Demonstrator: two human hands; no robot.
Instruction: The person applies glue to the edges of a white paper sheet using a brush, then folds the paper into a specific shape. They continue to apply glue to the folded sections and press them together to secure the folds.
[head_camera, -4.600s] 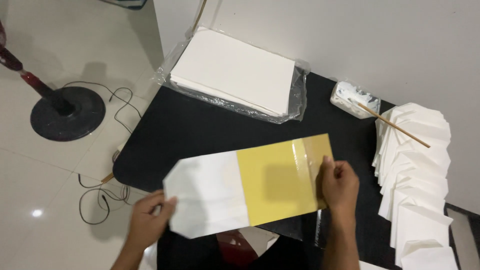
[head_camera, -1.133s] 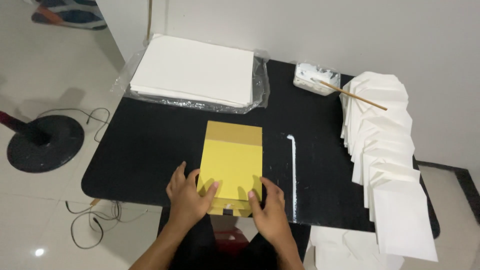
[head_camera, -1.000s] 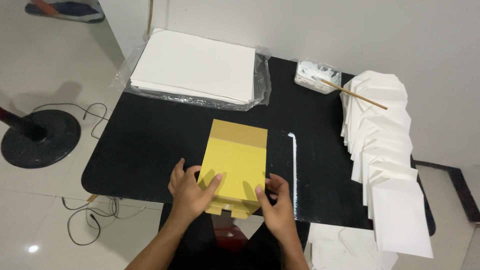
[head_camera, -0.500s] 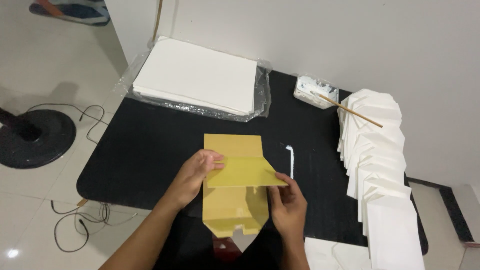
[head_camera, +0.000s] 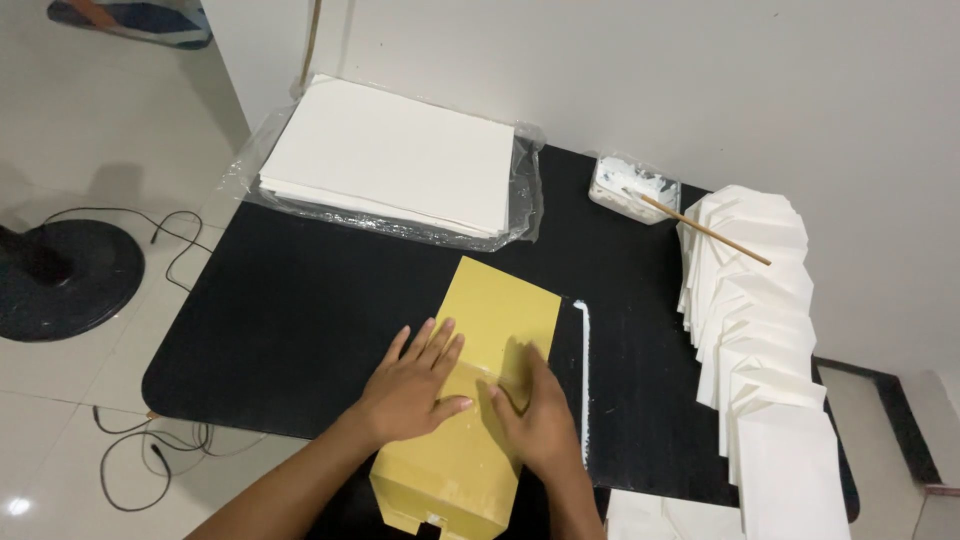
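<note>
White wall and pale floor tiles frame your black desk, which carries a wrapped stack of white sheets at the back, a tub of white paste with a stick resting in it, and a fanned row of finished white envelopes down the right side. The yellow envelope lies flat near the front edge, its lower end hanging slightly over the desk's edge, with a thin white streak of paste on the desk just beside its right border.

To do this pressing well, keep your palms flat and bear down evenly along the fold, smoothing outward so the paper lies without ripples, and keep your right hand's heel away from that wet streak.

Your left hand lies palm down on the envelope's middle, fingers spread and pointing away from you. Your right hand lies alongside it, flat too, fingers close together and angled toward the left hand. Neither hand grips anything; both only press. Both forearms come in from the bottom edge of the view.
</note>
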